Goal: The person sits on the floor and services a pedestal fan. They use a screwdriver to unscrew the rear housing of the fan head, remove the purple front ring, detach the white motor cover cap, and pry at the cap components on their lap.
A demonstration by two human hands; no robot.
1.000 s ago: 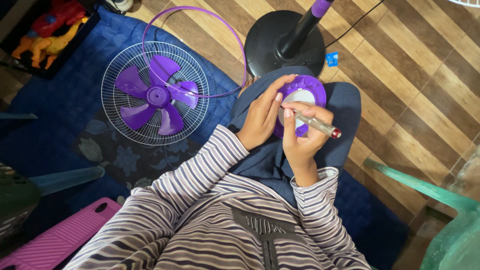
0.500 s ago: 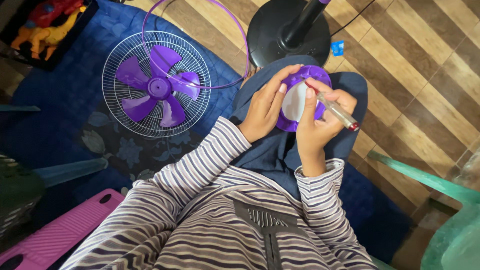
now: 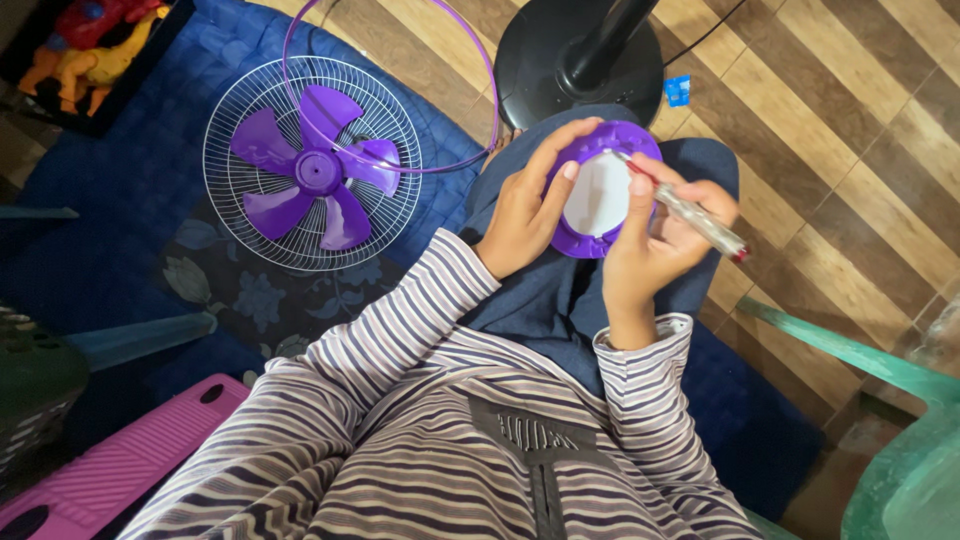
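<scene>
On my lap rests a round purple fan part with a white centre point(image 3: 598, 190). My left hand point(image 3: 525, 205) grips its left rim, fingers curled over the top edge. My right hand point(image 3: 655, 245) holds a screwdriver with a clear handle and red end point(image 3: 690, 212), its tip touching the part's upper rim. To the left on a blue mat point(image 3: 130, 190) lies a white wire fan grille point(image 3: 312, 165) with purple blades point(image 3: 315, 170) inside and a thin purple ring point(image 3: 400, 90) leaning over it.
A black round fan base with its pole point(image 3: 580, 55) stands just beyond my knees on the striped wooden floor. A small blue packet point(image 3: 677, 90) lies beside it. Green plastic chair legs point(image 3: 850, 350) are at right, a pink board point(image 3: 100, 470) at lower left, toys point(image 3: 80, 45) at top left.
The purple part has been tilted so its white centre faces me. My right hand has shifted right, and the screwdriver tip now sits at the upper rim.
</scene>
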